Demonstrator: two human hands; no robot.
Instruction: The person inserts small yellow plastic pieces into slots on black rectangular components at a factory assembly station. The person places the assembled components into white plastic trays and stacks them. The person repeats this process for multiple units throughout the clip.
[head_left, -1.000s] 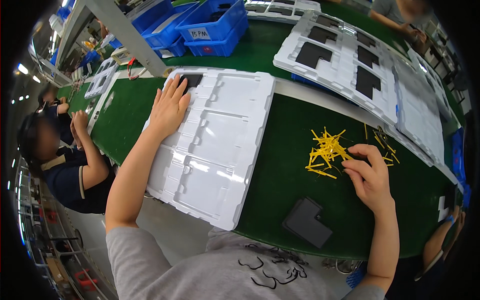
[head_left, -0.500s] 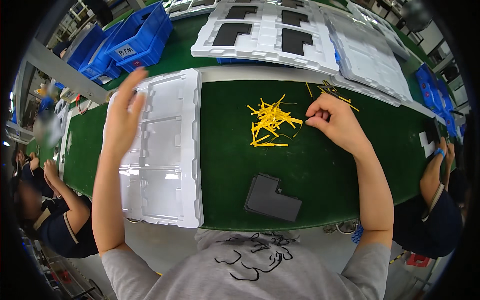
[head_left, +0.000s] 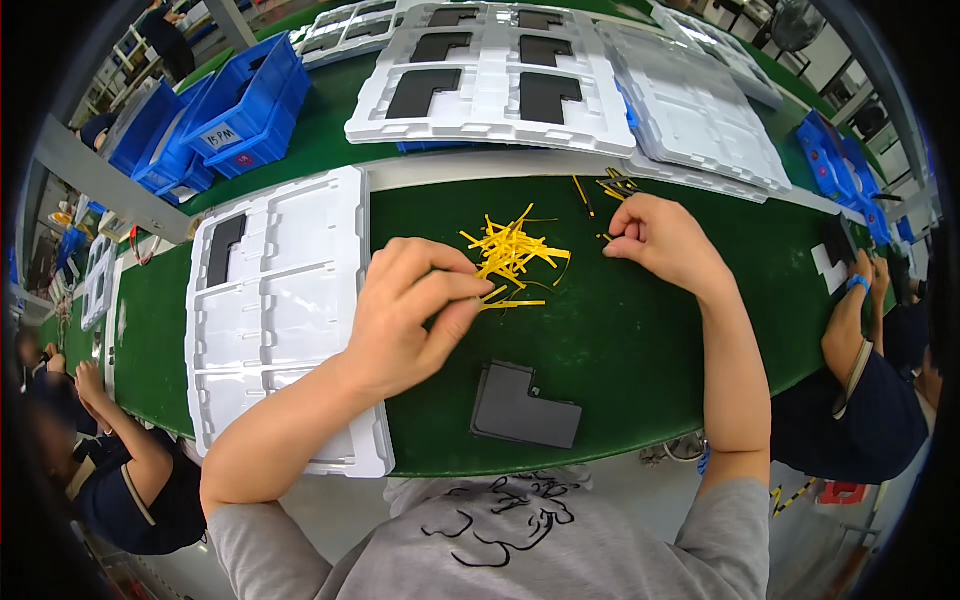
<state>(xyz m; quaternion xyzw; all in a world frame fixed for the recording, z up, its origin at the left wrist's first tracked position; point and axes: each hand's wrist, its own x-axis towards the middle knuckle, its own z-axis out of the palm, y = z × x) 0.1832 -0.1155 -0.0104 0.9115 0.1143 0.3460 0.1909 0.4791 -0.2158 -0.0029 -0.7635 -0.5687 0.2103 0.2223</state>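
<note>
My left hand (head_left: 415,312) reaches over the near-left side of a loose pile of thin yellow strips (head_left: 515,248), thumb and fingers closing on a strip at its edge. Right of the pile, my right hand (head_left: 655,240) is pinched on a small thin strip, yellow and dark, sticking out from the fingertips. Just beyond that hand lie several black-and-yellow strips (head_left: 618,184). Closer to me, a stack of flat black L-shaped pieces (head_left: 527,405) rests on the green mat. On my left, a white moulded tray (head_left: 350,260) has one black L-shaped piece (head_left: 227,250) in a far compartment.
Ahead, a raised white tray (head_left: 490,100) carries several black L-shaped pieces, beside stacked white trays (head_left: 700,125). Blue bins (head_left: 245,115) stand far left, another blue bin (head_left: 835,165) far right. Co-workers sit on both sides; one's hand (head_left: 862,280) is at the right.
My left hand has come from above the left tray to the yellow strips. A black piece now shows in the tray where that hand was. My right hand stays near the dark strips.
</note>
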